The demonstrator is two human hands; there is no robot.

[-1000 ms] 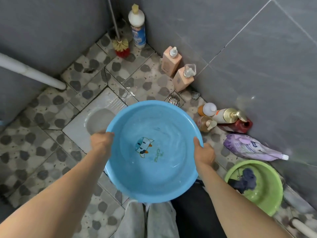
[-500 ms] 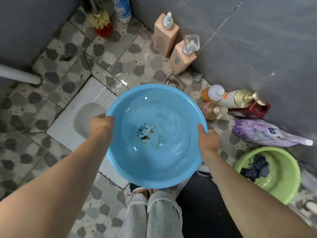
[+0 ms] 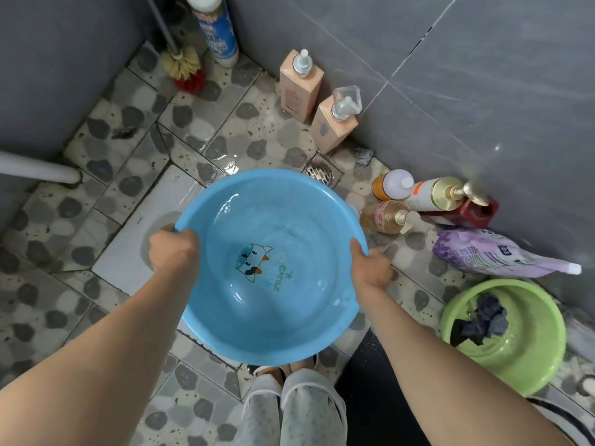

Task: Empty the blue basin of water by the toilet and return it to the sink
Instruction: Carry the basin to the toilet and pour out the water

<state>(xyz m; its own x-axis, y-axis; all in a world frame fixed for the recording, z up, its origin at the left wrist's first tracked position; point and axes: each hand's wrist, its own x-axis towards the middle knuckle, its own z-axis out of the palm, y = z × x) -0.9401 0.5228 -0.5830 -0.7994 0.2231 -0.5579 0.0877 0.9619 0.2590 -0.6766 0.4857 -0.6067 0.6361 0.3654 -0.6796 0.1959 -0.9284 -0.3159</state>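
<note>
I hold a round blue basin (image 3: 273,336) with a cartoon cow print on its bottom, raised above the floor. Clear water lies in it, pooled toward the far side. My left hand (image 3: 174,251) grips its left rim. My right hand (image 3: 370,268) grips the right rim. The white squat toilet (image 3: 135,243) is set in the floor just left of and partly under the basin. The sink is out of view.
Along the grey tiled wall stand two peach pump bottles (image 3: 301,85), several toppled bottles (image 3: 415,194) and a purple refill pouch (image 3: 492,255). A green basin (image 3: 528,358) with dark cloth sits right. A floor drain (image 3: 318,173), toilet brush (image 3: 186,70), spray can (image 3: 215,30) and white pipe (image 3: 38,170) lie beyond.
The basin has moved away from me and slightly left, toward the squat toilet, and the water has shifted to its far side. Both hands keep their grip on the rim.
</note>
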